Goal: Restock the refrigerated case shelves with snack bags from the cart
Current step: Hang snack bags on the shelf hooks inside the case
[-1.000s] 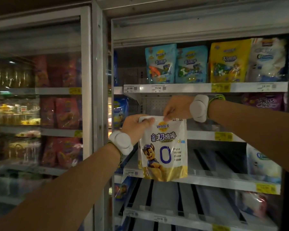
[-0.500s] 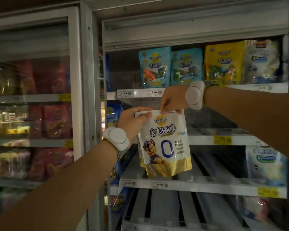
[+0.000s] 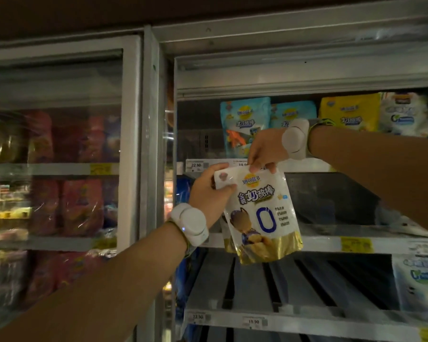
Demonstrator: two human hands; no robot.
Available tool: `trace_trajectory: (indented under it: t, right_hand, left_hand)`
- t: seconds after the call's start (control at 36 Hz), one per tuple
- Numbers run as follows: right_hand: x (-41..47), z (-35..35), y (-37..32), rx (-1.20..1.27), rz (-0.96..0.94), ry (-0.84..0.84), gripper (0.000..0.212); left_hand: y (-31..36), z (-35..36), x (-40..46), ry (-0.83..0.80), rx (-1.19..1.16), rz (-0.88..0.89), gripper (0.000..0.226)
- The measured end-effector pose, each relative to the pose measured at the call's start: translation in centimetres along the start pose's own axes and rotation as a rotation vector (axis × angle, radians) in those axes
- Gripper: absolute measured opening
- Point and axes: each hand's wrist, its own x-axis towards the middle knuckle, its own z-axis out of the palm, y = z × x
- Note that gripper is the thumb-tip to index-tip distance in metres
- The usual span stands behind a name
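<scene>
A glass door (image 3: 59, 149) stands shut on the left. Behind the glass, red packs (image 3: 82, 206) sit in rows on three shelves, and they look blurry. Far left behind the glass there are some gold-looking things (image 3: 0, 141), too blurry to tell what they are. Yellow tags (image 3: 100, 168) stick on the shelf edges there. A grey post (image 3: 150, 144) stands between the door and the open part. Above the open part runs a grey metal bar (image 3: 307, 72). A dark brown strip (image 3: 208, 8) goes across the very top. Each wrist has a white band (image 3: 189, 223) on it.
</scene>
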Motion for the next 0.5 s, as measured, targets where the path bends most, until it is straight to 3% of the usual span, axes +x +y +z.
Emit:
trace_trajectory:
  t: [0.22,0.42,0.5]
  right_hand:
    - [3.2,-2.9,-0.2,-0.084,0.034,0.144,0.017]
    - [5.1,-4.7,-0.7,-0.155,0.031,0.247,0.025]
    - [6.2,-5.2,-1.0,-0.201,-0.001,0.298,0.027]
  left_hand:
    - [-0.6,-0.8,2.3,0.051,-0.105,0.080,0.086]
    - [-0.9,-0.7,2.9,0.019,-0.095,0.076,0.063]
    - [-1.0,-0.6,3.3,0.018,0.004,0.056,0.073]
